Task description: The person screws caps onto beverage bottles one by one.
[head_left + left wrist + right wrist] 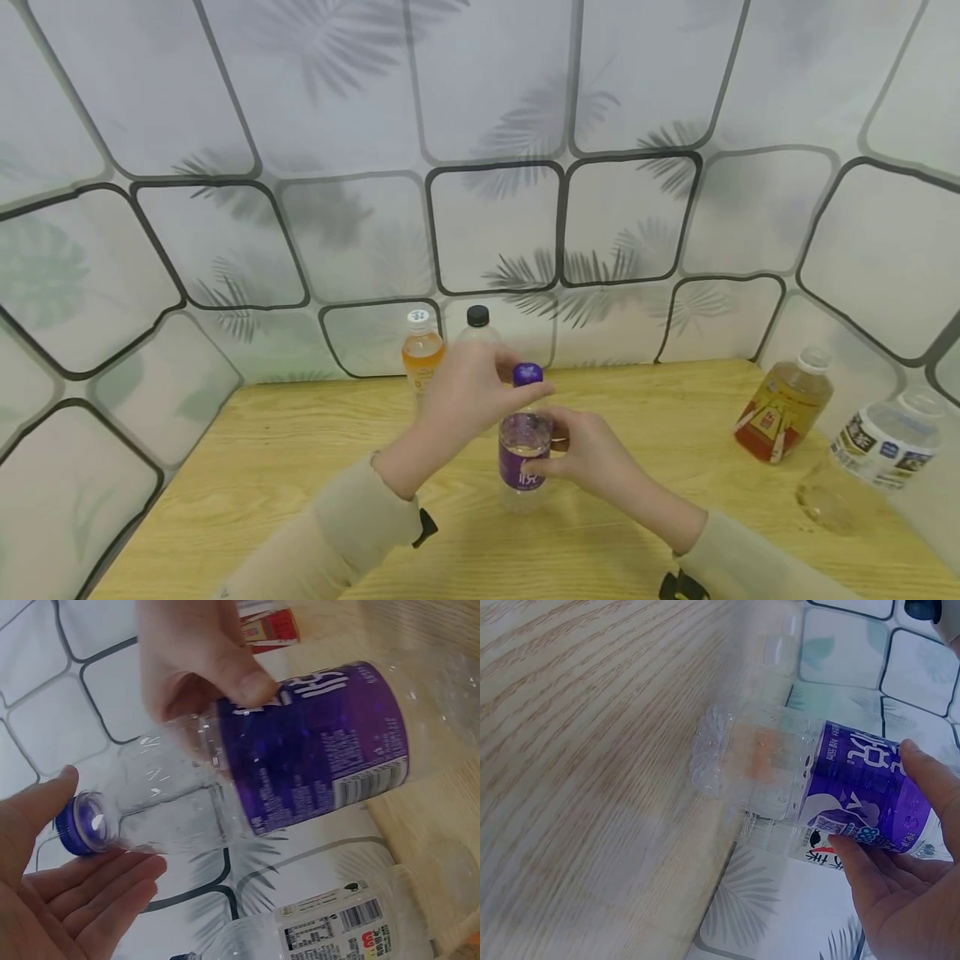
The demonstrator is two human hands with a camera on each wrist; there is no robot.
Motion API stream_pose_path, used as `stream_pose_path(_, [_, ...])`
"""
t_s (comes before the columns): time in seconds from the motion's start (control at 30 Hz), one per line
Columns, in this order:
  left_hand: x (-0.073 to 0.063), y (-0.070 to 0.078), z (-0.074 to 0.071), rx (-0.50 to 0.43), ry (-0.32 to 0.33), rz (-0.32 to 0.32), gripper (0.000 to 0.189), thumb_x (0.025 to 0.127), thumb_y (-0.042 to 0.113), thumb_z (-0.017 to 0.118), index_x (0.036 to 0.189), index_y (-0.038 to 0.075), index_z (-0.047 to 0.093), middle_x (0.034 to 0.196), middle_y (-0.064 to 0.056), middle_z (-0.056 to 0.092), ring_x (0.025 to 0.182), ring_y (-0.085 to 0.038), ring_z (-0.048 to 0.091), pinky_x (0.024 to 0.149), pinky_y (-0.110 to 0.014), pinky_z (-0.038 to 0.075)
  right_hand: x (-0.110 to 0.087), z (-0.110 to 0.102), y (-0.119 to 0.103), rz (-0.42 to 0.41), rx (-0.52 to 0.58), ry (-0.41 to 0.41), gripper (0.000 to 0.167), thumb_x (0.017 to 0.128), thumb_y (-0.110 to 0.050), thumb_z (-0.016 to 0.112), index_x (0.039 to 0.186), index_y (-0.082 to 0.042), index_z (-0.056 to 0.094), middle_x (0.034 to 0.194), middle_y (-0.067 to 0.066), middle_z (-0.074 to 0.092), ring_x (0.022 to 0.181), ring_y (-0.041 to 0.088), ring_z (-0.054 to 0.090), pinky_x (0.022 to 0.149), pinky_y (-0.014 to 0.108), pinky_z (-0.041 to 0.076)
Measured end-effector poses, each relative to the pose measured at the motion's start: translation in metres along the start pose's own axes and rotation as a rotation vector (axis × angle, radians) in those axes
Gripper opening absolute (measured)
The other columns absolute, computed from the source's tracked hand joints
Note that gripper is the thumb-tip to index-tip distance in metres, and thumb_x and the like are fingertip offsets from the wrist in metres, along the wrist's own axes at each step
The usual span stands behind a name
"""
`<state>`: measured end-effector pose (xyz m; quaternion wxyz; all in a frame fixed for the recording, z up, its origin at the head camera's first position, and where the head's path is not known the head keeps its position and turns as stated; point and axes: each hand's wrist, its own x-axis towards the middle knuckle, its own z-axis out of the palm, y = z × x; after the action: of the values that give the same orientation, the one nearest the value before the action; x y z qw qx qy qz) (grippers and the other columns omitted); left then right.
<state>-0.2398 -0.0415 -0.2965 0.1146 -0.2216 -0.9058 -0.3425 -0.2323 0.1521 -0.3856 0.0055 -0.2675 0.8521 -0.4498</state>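
Observation:
A clear plastic bottle (522, 450) with a purple label and a purple cap (528, 373) stands upright on the wooden table. My right hand (592, 454) grips it round the label, thumb on one side and fingers on the other, as the right wrist view shows. Up at the cap is my left hand (472, 383), its thumb and fairly straight fingers spread on either side. In the left wrist view the cap (75, 825) sits on the bottle's neck between that thumb and those fingers; whether they touch it is hard to tell.
Behind my left hand stand a white-capped bottle of orange drink (423, 350) and a clear bottle with a black cap (477, 317), both partly hidden. On the right are a yellow-labelled bottle (783, 407) and a large clear bottle (870, 462). A patterned wall covering (487, 225) borders the table (300, 483).

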Motion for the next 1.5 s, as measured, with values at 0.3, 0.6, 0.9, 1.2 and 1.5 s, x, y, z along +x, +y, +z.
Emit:
stream_pose_path(0.3, [0.007,-0.010,0.000,-0.128,-0.073,0.092,0.018,0.091,0.029,0.087,0.095,0.012,0.085,0.080,-0.001,0.081,0.068,-0.007,0.072,0.061,-0.018,0.055,0.002,-0.001,0.002,-0.011,-0.010,0.008,0.056,0.081,-0.012,0.093,0.127,0.008,0.068,0.115,0.022,0.077,0.101,0.034,0.079,0.083,0.028,0.065])
stream_pose_path(0.6, [0.025,-0.030,-0.014,-0.342,-0.425,0.088,0.027,0.098,0.016,0.078,0.122,0.003,0.078,0.115,-0.012,0.082,0.105,-0.017,0.079,0.093,-0.026,0.062,0.003,0.000,0.004,0.000,-0.017,-0.011,0.053,0.082,-0.014,0.093,0.124,0.007,0.069,0.114,0.020,0.078,0.100,0.033,0.079,0.083,0.029,0.065])
stream_pose_path(0.9, [0.009,0.001,-0.001,0.176,-0.073,0.092,0.045,0.089,0.055,0.083,0.066,0.020,0.067,0.055,0.011,0.055,0.051,-0.002,0.046,0.047,-0.018,0.037,0.000,0.000,0.002,-0.010,0.000,-0.006,0.055,0.083,-0.013,0.091,0.129,0.007,0.067,0.119,0.023,0.076,0.105,0.037,0.078,0.087,0.034,0.065])
stream_pose_path(1.2, [0.005,0.014,0.009,0.375,0.052,0.070,0.054,0.091,0.056,0.080,0.057,0.021,0.057,0.049,0.012,0.042,0.046,-0.003,0.036,0.042,-0.019,0.023,-0.002,0.001,0.002,-0.014,-0.018,0.006,0.057,0.083,-0.015,0.092,0.129,0.008,0.067,0.119,0.023,0.076,0.104,0.035,0.078,0.086,0.036,0.065])
stream_pose_path(1.5, [0.021,-0.007,-0.005,-0.070,-0.254,0.133,0.016,0.096,0.027,0.081,0.099,0.011,0.083,0.076,0.002,0.076,0.060,0.002,0.055,0.057,-0.014,0.044,0.000,-0.002,0.000,-0.015,-0.036,0.005,0.052,0.083,-0.015,0.092,0.123,0.008,0.069,0.114,0.021,0.077,0.100,0.034,0.078,0.084,0.038,0.066])
